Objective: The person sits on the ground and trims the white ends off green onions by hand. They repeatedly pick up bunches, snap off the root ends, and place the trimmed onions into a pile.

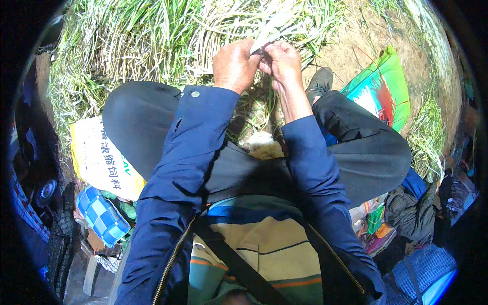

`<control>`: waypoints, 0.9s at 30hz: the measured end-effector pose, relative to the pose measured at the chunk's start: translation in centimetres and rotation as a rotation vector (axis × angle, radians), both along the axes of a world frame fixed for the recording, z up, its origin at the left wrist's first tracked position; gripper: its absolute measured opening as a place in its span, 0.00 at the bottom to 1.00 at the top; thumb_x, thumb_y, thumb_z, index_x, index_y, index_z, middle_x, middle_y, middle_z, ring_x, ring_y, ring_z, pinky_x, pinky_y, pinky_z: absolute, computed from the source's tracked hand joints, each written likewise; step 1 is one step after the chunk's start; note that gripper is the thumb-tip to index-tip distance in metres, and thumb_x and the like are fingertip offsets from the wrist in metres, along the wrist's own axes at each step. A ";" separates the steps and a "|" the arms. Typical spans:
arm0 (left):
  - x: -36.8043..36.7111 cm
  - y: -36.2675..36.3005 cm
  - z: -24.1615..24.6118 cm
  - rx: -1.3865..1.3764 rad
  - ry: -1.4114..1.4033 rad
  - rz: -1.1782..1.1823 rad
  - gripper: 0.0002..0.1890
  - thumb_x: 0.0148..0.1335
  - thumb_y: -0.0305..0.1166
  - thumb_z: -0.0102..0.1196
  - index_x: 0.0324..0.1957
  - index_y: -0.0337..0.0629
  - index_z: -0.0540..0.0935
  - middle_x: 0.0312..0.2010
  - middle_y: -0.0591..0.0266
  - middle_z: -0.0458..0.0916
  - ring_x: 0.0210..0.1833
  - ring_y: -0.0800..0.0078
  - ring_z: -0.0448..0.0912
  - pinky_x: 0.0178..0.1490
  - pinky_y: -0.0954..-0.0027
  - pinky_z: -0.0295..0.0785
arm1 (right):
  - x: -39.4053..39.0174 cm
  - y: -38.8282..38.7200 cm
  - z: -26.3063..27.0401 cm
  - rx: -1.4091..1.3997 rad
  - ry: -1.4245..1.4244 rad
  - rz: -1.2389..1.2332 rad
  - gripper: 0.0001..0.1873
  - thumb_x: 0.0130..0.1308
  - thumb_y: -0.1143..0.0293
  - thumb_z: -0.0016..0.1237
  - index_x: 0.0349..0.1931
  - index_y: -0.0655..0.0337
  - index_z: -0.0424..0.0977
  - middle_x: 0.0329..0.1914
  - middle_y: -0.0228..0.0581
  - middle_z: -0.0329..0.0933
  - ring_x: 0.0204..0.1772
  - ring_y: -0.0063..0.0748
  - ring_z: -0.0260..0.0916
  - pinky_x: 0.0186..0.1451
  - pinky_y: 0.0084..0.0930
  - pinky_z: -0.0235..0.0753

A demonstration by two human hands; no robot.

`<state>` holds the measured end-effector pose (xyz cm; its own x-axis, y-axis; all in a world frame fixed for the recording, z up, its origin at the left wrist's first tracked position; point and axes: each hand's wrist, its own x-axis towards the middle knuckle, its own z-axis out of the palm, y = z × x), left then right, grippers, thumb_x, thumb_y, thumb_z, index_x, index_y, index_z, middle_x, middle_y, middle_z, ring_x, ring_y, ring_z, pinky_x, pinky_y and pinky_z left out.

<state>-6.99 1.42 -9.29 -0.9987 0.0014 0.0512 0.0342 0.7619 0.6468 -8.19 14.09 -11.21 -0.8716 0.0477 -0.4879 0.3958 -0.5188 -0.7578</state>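
My left hand (234, 66) and my right hand (286, 63) meet at the top centre, above the gap between my bent knees. Both sets of fingers close around the end of a pale plant stalk (263, 40), overexposed by the sun; its exact form is hard to make out. Just beyond the hands spreads a thick layer of long green-and-white stalks (152, 49), resembling spring onions or garlic greens. Loose stalks (259, 114) hang or lie in shadow below my wrists. Close to my lap is a pale, rough clump (263, 145) that I cannot identify.
A printed white-and-yellow sack (99, 156) lies by my left knee, above a blue checked cloth item (103, 215). A bright green printed bag (396, 84) is beyond my right leg, near my shoe (320, 82). More stalks (425, 141) lie at far right, above a dark cloth (411, 213).
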 end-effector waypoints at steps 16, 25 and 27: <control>1.3 0.4 -2.4 0.005 0.018 -0.117 0.06 0.55 0.31 0.61 0.33 0.42 0.81 0.27 0.49 0.80 0.34 0.47 0.79 0.38 0.52 0.73 | -1.3 4.7 -4.9 0.012 -0.232 -0.255 0.08 0.70 0.68 0.49 0.33 0.61 0.73 0.22 0.35 0.74 0.19 0.28 0.71 0.19 0.24 0.73; 1.2 -1.8 -5.1 -0.392 -0.310 0.007 0.08 0.52 0.27 0.56 0.32 0.37 0.84 0.31 0.42 0.84 0.37 0.46 0.84 0.43 0.50 0.78 | -4.5 12.2 -1.5 -0.022 0.016 -0.421 0.07 0.69 0.70 0.49 0.34 0.64 0.71 0.25 0.40 0.73 0.21 0.32 0.71 0.21 0.25 0.74; 1.6 -2.1 -5.4 -0.459 -0.367 -0.013 0.07 0.52 0.27 0.56 0.32 0.38 0.85 0.32 0.43 0.84 0.38 0.48 0.85 0.42 0.52 0.79 | -5.1 15.0 1.6 0.058 0.133 -0.261 0.08 0.71 0.69 0.48 0.34 0.64 0.72 0.28 0.41 0.74 0.25 0.34 0.72 0.25 0.30 0.74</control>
<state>-5.35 -0.63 -14.74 -0.9507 -0.0458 -0.3066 -0.1182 0.9679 0.2218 -13.32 29.08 -9.64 -0.8821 0.3030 -0.3606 0.1502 -0.5446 -0.8251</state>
